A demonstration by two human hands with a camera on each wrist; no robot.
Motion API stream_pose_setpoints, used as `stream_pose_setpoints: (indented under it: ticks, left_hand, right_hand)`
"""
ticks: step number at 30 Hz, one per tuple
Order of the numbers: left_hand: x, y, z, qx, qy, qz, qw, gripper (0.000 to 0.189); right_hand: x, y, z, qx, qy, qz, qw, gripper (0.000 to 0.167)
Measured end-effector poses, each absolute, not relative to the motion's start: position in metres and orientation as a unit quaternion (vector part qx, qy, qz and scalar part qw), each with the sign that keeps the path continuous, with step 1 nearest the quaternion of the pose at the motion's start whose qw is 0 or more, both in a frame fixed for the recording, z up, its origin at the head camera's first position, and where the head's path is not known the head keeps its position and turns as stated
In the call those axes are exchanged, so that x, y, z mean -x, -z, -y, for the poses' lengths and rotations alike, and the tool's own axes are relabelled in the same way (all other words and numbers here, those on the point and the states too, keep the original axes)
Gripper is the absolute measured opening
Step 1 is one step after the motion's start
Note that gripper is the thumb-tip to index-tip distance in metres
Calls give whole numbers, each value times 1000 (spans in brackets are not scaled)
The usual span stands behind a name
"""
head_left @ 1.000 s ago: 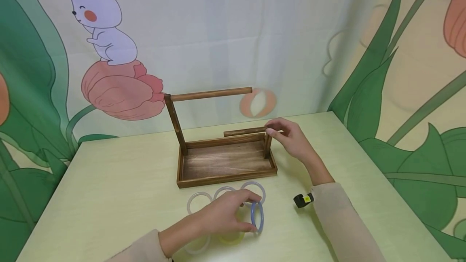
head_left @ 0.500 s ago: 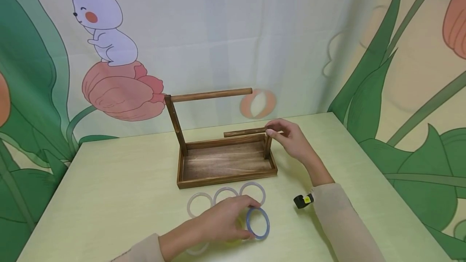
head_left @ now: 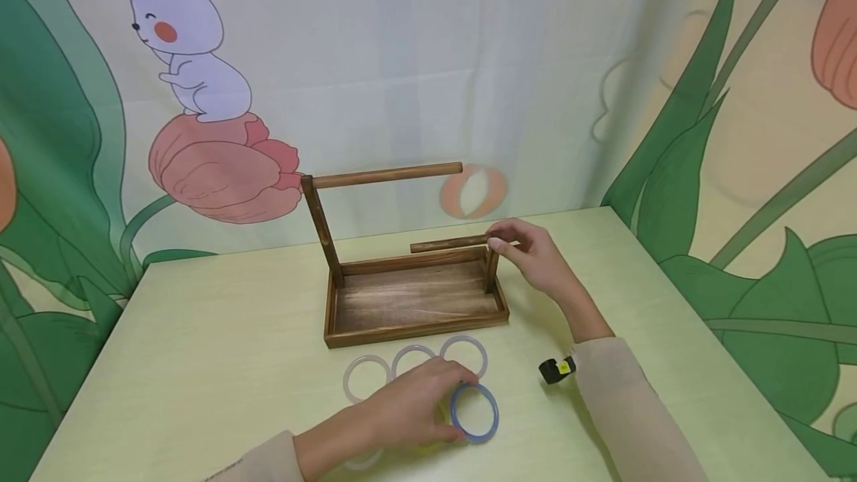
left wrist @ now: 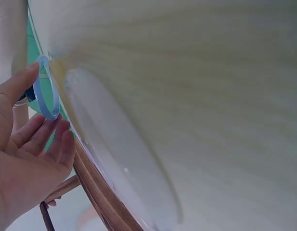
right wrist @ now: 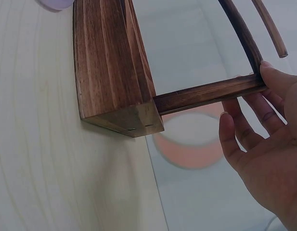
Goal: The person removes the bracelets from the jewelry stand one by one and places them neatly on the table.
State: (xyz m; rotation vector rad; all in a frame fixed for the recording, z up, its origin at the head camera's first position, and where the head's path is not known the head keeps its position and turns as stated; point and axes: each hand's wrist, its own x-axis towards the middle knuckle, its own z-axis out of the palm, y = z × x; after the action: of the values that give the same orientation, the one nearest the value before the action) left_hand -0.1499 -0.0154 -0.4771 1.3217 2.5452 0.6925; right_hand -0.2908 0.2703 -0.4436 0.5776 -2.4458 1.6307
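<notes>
My left hand (head_left: 415, 404) holds a translucent blue bangle (head_left: 495, 416) by its rim, between thumb and fingers, close over the table. The left wrist view shows this bangle (left wrist: 38, 94) spanning the gap from thumb to fingertips. Partly hidden under that hand lie several pale and yellow bangles. A brown wooden stand (head_left: 418, 332) has a tray base, a tall post with an upper bar, and a short post with a lower bar. My right hand (head_left: 532, 255) pinches the top of the short post (right wrist: 211, 95), where the lower bar joins it.
Three pale bangles, one of them a clear ring (head_left: 346, 378), lie in a row before the tray. A black strap with a yellow label (head_left: 557, 369) shows at the right wrist. A printed curtain (head_left: 375, 80) hangs behind the table (head_left: 221, 333).
The blue bangle has turned from nearly edge-on to facing the head camera and sits slightly lower. The right hand and the stand stay in place.
</notes>
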Motion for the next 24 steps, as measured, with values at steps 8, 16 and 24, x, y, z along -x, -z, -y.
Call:
stream_pose_setpoints:
  ticks: [8,16,24]
  left_hand:
    - [149,476,15,-451,-217,-861,92,68]
    - [151,479,15,-462,-203,-859,83,68]
    - [150,481,14,-477,-190,-856,67,67]
  right_hand:
    - [291,444,-271,-189,-541,816,74,24]
    - [291,443,-270,-190,-540,817,73,24]
    - [292,443,-269,-195,-539,816,73,24]
